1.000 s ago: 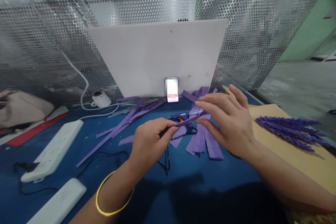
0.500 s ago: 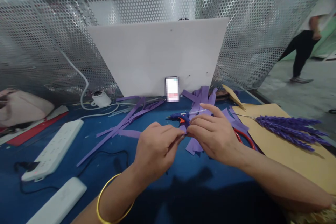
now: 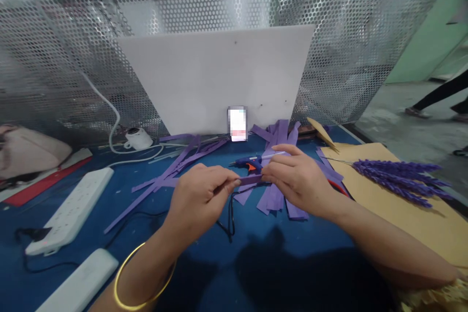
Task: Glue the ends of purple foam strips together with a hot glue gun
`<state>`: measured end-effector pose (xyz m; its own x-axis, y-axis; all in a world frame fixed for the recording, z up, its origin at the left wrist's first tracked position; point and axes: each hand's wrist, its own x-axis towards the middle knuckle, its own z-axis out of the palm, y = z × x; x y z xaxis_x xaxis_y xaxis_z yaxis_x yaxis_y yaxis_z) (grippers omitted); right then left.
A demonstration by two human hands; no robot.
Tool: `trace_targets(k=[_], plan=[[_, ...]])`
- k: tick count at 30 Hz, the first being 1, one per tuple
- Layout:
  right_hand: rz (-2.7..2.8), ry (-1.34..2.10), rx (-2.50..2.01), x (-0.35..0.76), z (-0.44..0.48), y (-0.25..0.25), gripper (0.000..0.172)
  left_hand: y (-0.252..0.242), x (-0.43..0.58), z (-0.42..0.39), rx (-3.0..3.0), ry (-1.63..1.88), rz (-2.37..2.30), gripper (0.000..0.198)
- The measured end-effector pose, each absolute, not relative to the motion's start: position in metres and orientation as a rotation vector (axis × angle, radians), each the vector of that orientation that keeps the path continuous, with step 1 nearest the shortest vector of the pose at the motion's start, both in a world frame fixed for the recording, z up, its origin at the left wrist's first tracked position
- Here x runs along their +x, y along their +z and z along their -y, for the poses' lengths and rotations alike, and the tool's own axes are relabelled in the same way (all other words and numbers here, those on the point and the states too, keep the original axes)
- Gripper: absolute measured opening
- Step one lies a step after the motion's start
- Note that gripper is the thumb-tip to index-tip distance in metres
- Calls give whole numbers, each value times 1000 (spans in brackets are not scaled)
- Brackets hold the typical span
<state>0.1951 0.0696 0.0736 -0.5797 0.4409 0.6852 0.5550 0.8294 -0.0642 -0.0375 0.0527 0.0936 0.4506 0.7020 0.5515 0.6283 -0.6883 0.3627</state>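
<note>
A short stretch of purple strip [image 3: 250, 180], paper or thin fabric, runs between my hands. My left hand [image 3: 203, 190] pinches its left end between thumb and fingers. At the other end my right hand [image 3: 298, 180] has its fingertips closed on the strip, the index finger raised. Just behind them a blue glue gun [image 3: 245, 162] with an orange trigger lies on the table. More purple strips [image 3: 280, 200] spread under and behind my right hand. Red scissor-like handles [image 3: 339, 187] show partly beside my right wrist.
Purple lavender stems [image 3: 398, 175] rest on brown paper [image 3: 380, 214] at right. Narrow purple strips [image 3: 171, 170] lie at left, near a white power strip [image 3: 73, 209]. A phone [image 3: 238, 124] leans against a white board [image 3: 219, 78]. A black cord [image 3: 231, 214] lies in front.
My left hand has moved left, away from my right hand, so a length of purple strip now shows between them. The person at the right has walked further out of view.
</note>
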Motion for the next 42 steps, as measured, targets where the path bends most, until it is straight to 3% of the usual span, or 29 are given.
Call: trace_targets(k=[18, 25, 42], plan=[[2339, -371, -753, 195, -71, 71, 26, 96, -46, -61, 2397, 941, -1264, 14], [2324, -237, -821, 194, -73, 72, 18, 94, -47, -65, 2377, 892, -1316, 21], [2330, -257, -715, 180, -64, 64, 22, 67, -23, -52, 2727, 978, -1156, 26]])
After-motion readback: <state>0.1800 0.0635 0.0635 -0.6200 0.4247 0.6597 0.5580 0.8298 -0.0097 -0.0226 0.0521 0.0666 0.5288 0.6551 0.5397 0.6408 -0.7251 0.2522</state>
